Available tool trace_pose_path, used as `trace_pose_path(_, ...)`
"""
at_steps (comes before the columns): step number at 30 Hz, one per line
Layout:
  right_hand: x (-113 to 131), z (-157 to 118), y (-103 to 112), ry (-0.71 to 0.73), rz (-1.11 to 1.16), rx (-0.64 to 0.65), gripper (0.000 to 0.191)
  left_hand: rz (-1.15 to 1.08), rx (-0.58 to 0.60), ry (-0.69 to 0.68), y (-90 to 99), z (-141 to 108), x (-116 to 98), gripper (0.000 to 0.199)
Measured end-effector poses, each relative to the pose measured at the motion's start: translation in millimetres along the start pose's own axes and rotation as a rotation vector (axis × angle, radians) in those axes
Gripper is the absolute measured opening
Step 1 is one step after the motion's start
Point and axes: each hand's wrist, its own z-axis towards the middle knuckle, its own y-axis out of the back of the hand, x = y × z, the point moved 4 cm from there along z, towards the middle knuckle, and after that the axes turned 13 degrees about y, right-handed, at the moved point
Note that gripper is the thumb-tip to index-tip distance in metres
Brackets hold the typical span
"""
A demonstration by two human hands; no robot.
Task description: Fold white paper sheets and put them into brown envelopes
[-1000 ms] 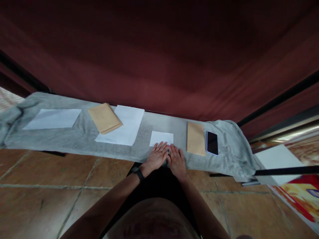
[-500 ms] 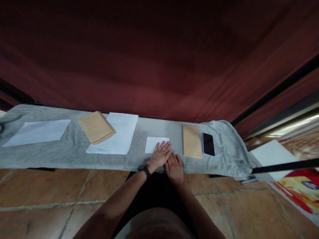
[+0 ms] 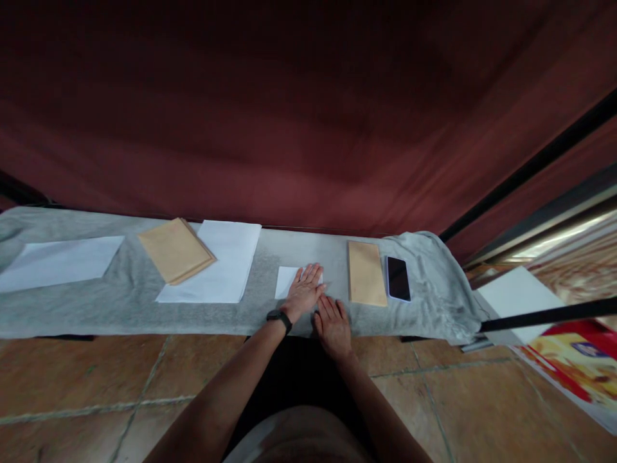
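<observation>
A small white folded-looking piece of paper (image 3: 284, 281) lies on the grey cloth, partly covered by my left hand (image 3: 304, 289). That hand lies flat on the paper with its fingers stretched out; a dark watch is on its wrist. My right hand (image 3: 333, 326) rests palm down just right of and below it, at the paper's lower right corner, fingers extended. Whether the right fingertips touch the paper I cannot tell. To the right lies a brown envelope (image 3: 367, 273), with a phone (image 3: 398, 279) beside it.
The grey cloth (image 3: 130, 308) covers a long narrow bench. Left of my hands, several brown envelopes (image 3: 176, 249) overlap a stack of white paper sheets (image 3: 226, 263). Another white sheet (image 3: 62, 262) lies further left. A dark red curtain (image 3: 289, 161) hangs behind; a black bar (image 3: 549, 315) stands at right.
My left hand has slid up along the paper, moving slightly away from my right hand. The right hand stays nearly in place. The whole view has shifted a little.
</observation>
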Motion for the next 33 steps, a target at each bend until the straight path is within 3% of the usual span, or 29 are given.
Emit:
trace_pose_path(10, -0.1, -0.4, 0.7, -0.006, 0.025, 0.011, 0.045, 0.043, -0.108, 0.08, 3.4, -5.8, 17.5, 0.061)
trace_pose_path(24, 1.6, -0.2, 1.8, -0.004, 0.017, -0.009, 0.045, 0.084, -0.149, 0.285, 5.2, -29.5, 55.8, 0.067)
trace_pose_path(33, -0.8, -3.7, -2.1, -0.006, 0.044, -0.004, 0.046, 0.044, -0.187, 0.333, 10.9, -50.8, 71.8, 0.065)
